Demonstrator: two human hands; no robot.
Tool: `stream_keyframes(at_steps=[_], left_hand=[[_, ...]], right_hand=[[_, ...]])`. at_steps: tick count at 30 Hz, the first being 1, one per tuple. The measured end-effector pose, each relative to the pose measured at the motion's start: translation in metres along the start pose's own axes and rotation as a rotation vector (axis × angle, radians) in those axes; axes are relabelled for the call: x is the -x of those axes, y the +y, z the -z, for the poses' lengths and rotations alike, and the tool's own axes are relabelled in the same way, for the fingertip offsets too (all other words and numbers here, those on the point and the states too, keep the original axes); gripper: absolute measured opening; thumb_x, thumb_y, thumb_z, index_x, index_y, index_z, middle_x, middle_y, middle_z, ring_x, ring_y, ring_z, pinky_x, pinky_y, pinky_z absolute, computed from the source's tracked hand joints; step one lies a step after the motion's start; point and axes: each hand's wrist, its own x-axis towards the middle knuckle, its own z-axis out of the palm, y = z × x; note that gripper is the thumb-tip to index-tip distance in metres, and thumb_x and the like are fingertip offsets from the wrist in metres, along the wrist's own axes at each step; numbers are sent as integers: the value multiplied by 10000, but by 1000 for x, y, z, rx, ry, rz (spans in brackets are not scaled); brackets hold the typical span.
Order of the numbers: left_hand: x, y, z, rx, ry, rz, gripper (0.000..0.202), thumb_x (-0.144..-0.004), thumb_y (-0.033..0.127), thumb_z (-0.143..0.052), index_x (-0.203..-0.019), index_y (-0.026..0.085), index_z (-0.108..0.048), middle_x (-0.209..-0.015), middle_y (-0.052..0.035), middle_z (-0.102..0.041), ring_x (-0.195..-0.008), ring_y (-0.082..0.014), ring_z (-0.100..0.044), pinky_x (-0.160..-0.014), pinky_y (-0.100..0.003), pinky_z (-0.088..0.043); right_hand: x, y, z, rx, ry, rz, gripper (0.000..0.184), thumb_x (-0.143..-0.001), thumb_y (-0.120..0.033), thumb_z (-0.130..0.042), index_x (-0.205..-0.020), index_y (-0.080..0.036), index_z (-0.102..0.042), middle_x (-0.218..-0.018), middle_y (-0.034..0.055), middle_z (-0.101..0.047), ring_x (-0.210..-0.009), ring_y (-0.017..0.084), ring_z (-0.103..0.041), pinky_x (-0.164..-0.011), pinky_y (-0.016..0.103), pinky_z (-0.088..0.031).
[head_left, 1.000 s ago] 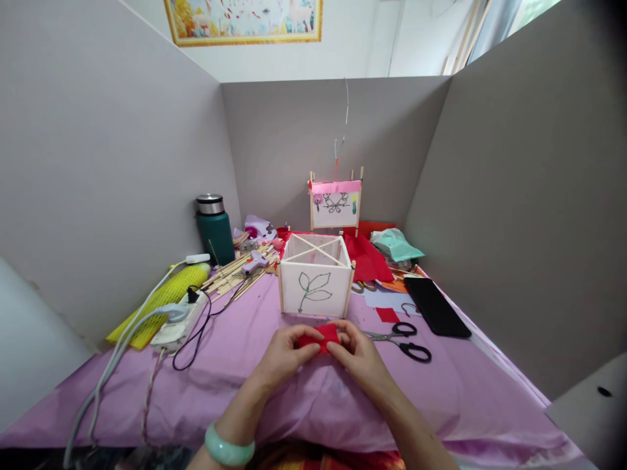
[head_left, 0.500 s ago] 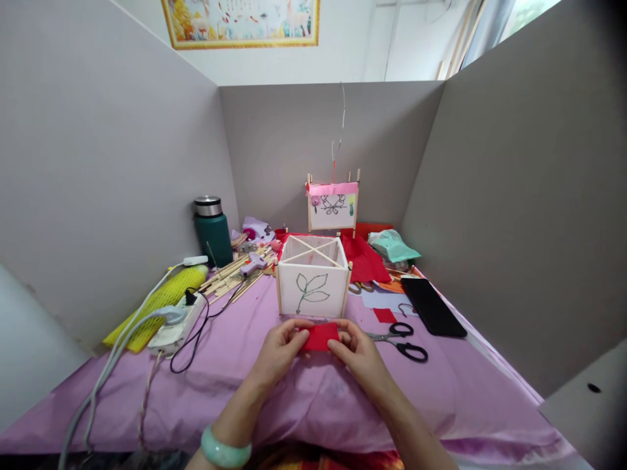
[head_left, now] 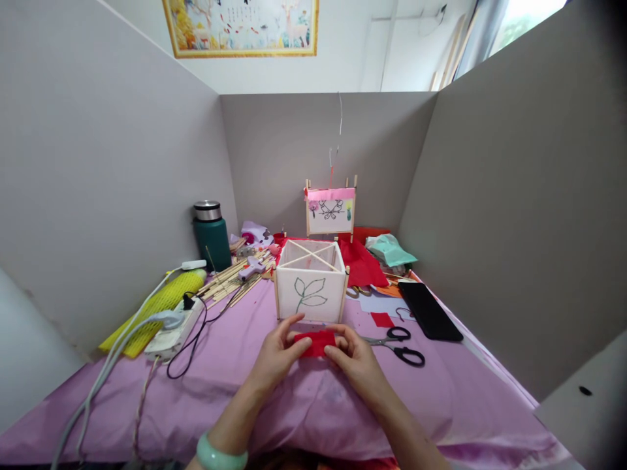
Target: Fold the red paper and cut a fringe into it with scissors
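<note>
A small piece of red fabric (head_left: 317, 342) is stretched between my hands, low over the front of the table. My left hand (head_left: 280, 349) pinches its left end, the thumb on the near face and the index finger lifted above the top edge. At the right end, my right hand (head_left: 353, 356) grips it between thumb and fingers. Right behind the fabric stands a white box-shaped lantern (head_left: 311, 292) with wooden corner sticks, crossed sticks on top and a green leaf drawing. To the right of my right hand lie black-handled scissors (head_left: 400, 346), their blades partly hidden.
A red fabric square (head_left: 382, 320) and a black phone (head_left: 430, 311) lie to the right. At left are a power strip (head_left: 174, 333), a green bottle (head_left: 212, 236), thin sticks (head_left: 228, 282) and a purple glue gun (head_left: 251, 268). Behind hangs a smaller decorated lantern (head_left: 330, 212).
My left index finger has lifted off the fabric's top edge. The red fabric sits slightly more bent between my hands. The whole view has shifted a little.
</note>
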Motion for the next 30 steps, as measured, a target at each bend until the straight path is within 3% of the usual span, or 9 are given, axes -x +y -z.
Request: stream_keyframes(at_steps=[6,9,13,17,25,30], left_hand=[[-2,-7,2,-21,26,5,661,-691,340,-716,-1262,90,-495,-698,-7,-635,-630,-135,-580,-621,-249,-419],[-2,-7,2,-42,19,-8,639,-690,325,-716,-1246,88,-507,-666,7,-618,-604,-123,-558,-600,-237,-407],[-1,-5,0,-61,-5,-18,622,-709,332,-699,-1241,75,-505,-695,-13,-630,-616,-122,-553,-604,-235,-408],[-2,-5,-1,-89,10,-23,580,-704,358,-701,-1191,79,-554,-620,14,-587,-563,-107,-514,-562,-220,-377],[-4,-6,1,-71,-24,0,621,-701,388,-714,-1224,104,-539,-701,-27,-650,-624,-144,-577,-601,-245,-419],[-5,-2,0,-41,2,28,643,-649,401,-748,-1183,94,-566,-614,7,-610,-563,-122,-543,-569,-231,-400]], right_hand=[[0,-2,-1,65,-12,17,283,-764,-316,-669,-1008,-194,-593,-663,-52,-565,-570,100,-480,-516,203,-338],[-1,-3,-1,99,2,23,181,-786,-342,-648,-851,-177,-615,-673,-34,-571,-579,105,-469,-518,211,-334],[0,-5,-2,115,23,22,241,-801,-386,-618,-696,-176,-569,-585,-51,-506,-543,105,-440,-519,220,-325],[1,-7,-3,112,22,22,238,-786,-391,-630,-697,-180,-565,-579,-55,-502,-535,107,-439,-513,221,-325],[-1,-3,-2,97,29,11,229,-796,-387,-613,-710,-181,-558,-584,-52,-512,-529,104,-438,-508,218,-337],[-2,-3,-3,104,39,16,218,-783,-371,-622,-712,-174,-562,-584,-47,-515,-527,101,-432,-500,217,-326]])
